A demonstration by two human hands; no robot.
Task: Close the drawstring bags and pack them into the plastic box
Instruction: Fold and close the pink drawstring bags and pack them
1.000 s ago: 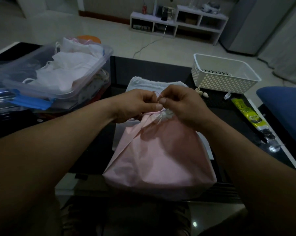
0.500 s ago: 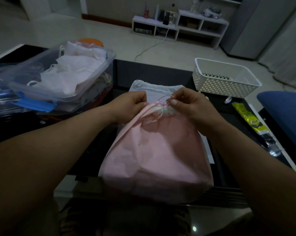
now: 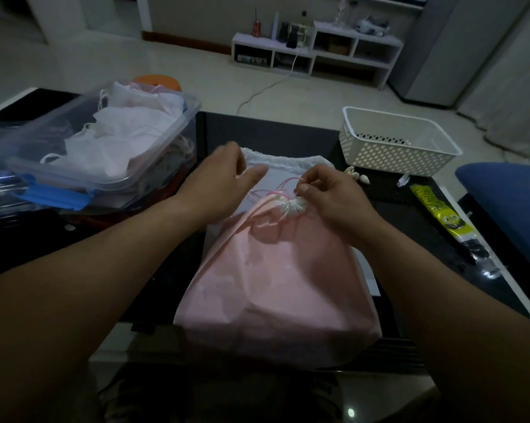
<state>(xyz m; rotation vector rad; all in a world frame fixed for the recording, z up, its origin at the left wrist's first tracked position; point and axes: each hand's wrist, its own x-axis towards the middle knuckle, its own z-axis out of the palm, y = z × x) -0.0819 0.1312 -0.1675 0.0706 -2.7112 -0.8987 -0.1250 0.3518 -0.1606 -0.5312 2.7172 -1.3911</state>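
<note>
Pink fabric fills the middle of the view: a pink drawstring bag [image 3: 276, 288] lies flat on the dark glass worktop [image 3: 410, 215], its mouth gathered into a tight white pucker at the far end, with thin pink and white cords [image 3: 280, 190] looping out from the gather. The right hand [image 3: 331, 196] rests at that gathered neck, its fingers [image 3: 303, 187] pinched together on the cords just above the pucker. The left hand [image 3: 227, 175] hovers just to the left, clear of the pink bag, its fingers apart and slightly blurred, holding nothing. Under and beyond the pink bag lies a white drawstring bag [image 3: 288, 166], its ruffled top edge showing between the two hands. To the left on the worktop stands the clear plastic box [image 3: 166, 129] with a blue latch [image 3: 56, 196] on its near side; white bags [image 3: 120, 132] with loose cords are heaped inside it. To the right, near the far edge, sits a white perforated basket [image 3: 398, 148]. A few small pale shells [image 3: 358, 175] lie just in front of it, and a yellow packet [image 3: 434, 209] lies along the right edge. A blue cushion [image 3: 508, 203] shows beyond the worktop at the right.
</note>
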